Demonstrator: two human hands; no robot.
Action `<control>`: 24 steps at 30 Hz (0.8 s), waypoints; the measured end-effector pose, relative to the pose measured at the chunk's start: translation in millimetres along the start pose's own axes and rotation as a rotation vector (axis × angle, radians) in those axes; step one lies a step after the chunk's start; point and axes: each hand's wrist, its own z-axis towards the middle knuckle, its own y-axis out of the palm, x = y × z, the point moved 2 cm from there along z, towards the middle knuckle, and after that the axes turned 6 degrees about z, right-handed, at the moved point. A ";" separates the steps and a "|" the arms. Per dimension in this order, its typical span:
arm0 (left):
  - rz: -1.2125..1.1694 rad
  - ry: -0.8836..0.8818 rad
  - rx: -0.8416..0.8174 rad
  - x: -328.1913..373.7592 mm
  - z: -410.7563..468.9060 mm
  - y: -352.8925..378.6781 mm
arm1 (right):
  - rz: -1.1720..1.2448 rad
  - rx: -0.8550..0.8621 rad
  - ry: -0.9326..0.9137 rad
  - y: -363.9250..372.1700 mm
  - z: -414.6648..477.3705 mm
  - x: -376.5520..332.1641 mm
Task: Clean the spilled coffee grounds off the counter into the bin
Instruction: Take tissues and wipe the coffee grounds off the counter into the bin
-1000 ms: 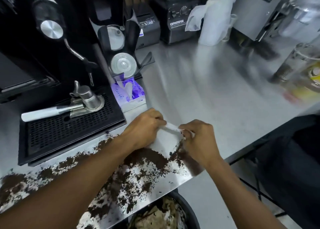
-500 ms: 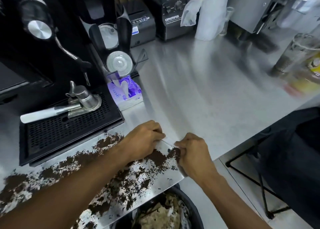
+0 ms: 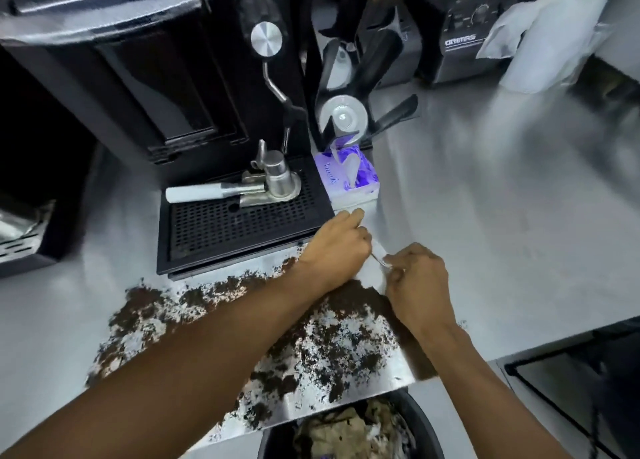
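Note:
Dark coffee grounds (image 3: 322, 340) are strewn across the steel counter (image 3: 485, 223) near its front edge. A white tissue (image 3: 372, 271) is stretched between my hands on the counter, at the right end of the spill. My left hand (image 3: 334, 250) pinches its left edge and my right hand (image 3: 414, 275) pinches its right edge. A black bin (image 3: 420, 420) stands below the counter's front edge, with crumpled waste inside. Most of the tissue is hidden by my hands.
A black espresso machine (image 3: 156, 77) with a drip tray (image 3: 239, 226) and a portafilter (image 3: 221, 191) stands just behind the spill. A purple tissue box (image 3: 346, 178) sits beside the tray, with a grinder (image 3: 346, 112) behind it. A blender base (image 3: 467, 42) and white plastic bags (image 3: 554, 32) stand at the back right.
The camera has swung left and down, so more of the espresso machine and spill shows. Both hands still hold the tissue, now a little farther back on the counter, nearer the tissue box.

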 end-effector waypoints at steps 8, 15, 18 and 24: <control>0.044 -0.115 -0.028 -24.1 -61.0 11.7 | 0.023 -0.107 -0.063 37.6 -9.9 -37.2; 0.016 -0.219 0.025 -40.1 -109.5 17.7 | -0.003 -0.176 -0.082 67.3 -14.8 -59.7; 0.016 -0.242 0.006 -47.2 -128.8 18.3 | 0.000 -0.197 -0.115 77.4 -21.2 -75.5; 0.009 -0.288 0.000 -61.3 -168.5 20.9 | -0.004 -0.234 -0.178 99.7 -33.1 -104.5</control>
